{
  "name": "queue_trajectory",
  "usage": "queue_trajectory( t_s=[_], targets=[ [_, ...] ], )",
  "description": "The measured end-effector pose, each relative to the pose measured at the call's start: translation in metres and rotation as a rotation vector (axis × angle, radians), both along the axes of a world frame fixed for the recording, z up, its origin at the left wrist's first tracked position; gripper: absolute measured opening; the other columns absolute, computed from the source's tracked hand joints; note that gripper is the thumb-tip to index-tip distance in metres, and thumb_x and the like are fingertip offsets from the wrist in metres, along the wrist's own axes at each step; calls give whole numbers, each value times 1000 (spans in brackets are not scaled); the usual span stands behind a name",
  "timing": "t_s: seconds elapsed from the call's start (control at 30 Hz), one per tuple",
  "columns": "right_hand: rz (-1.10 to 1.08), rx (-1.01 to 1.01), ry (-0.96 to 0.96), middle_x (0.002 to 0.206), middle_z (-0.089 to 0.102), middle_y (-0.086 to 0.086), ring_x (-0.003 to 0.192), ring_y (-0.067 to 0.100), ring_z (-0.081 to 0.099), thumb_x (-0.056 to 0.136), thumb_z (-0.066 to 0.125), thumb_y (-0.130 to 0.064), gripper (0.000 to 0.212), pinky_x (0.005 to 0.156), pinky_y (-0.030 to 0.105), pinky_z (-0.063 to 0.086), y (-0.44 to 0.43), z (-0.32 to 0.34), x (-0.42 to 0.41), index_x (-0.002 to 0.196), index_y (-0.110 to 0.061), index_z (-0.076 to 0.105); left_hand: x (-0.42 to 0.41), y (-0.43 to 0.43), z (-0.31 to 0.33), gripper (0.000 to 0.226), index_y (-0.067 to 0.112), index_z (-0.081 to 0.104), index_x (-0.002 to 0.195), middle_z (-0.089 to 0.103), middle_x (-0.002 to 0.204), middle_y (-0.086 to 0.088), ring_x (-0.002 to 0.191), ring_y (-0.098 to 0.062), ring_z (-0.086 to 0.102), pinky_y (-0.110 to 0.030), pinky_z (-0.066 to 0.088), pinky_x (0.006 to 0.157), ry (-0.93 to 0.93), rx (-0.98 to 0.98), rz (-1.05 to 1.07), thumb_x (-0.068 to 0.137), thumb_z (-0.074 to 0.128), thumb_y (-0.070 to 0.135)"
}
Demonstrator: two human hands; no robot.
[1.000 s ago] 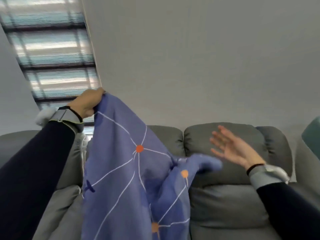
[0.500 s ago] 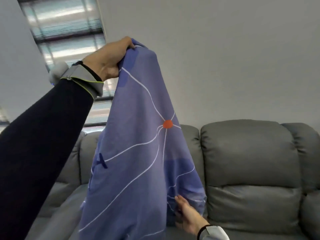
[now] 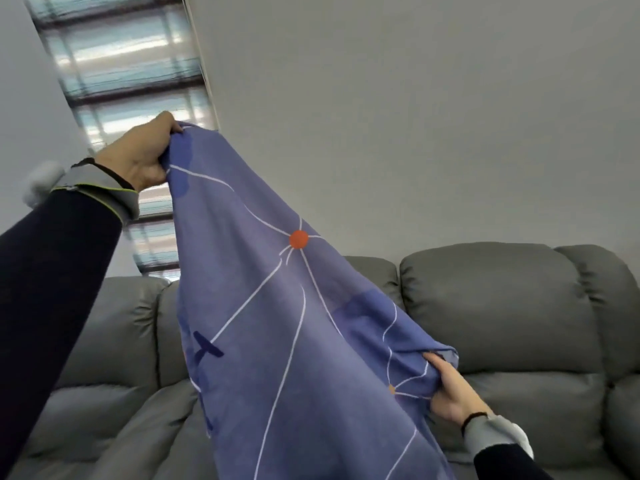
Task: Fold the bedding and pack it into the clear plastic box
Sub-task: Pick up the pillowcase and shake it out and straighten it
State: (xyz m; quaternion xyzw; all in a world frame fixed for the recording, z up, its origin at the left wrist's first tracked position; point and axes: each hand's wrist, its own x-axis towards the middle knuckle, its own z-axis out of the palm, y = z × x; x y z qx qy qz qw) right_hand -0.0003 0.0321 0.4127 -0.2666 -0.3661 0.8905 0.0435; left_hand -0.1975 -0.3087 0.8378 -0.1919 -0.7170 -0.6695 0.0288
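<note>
Head view, camera tilted up toward wall and window.

Left hand (image 3: 142,154), upper left of frame: raised high, fist closed tight around 1 gathered corner of the bedding (image 3: 277,323). Knuckles face the camera; fabric bunches out of the grip to the right. Grey wrist cuff (image 3: 100,188) with a yellow-green edge sits over a dark sleeve (image 3: 52,271) that fills the left edge of frame.

Right hand (image 3: 450,393), lower right of frame: much lower than the left, fingers curled closed around another bunched edge of the bedding, thumb on top. Thin black band and a grey cuff at the wrist, dark sleeve below.

Bedding: blue-violet cloth with thin white lines meeting at orange dots, 1 dot clear at centre frame, plus darker blue patches. It hangs stretched on a slant from the upper-left grip down to the lower-right grip, and the rest drapes down out of the bottom edge of frame. Not folded; held in the air in front of the sofa.

Sofa (image 3: 502,306): grey, padded, across the lower half of frame, behind the cloth. Whether the cloth's lower part touches the seat cannot be told.

Window blind (image 3: 131,64): upper left, horizontal slats, bright. Plain grey wall (image 3: 415,116) fills the upper right.
</note>
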Motion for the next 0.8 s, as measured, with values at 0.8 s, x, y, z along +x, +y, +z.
queue_trajectory(
  t_s=[0.8],
  targets=[
    [-35,382,475,114,70,1,110,13,65,92,49,-46,40,85,29,55,93,237,35,114,-21,69,-77,-68,-180,21,16,47,78,58,93,-14,62,-18,56,-32,52,57,-320,68,400,93,33,21]
  ],
)
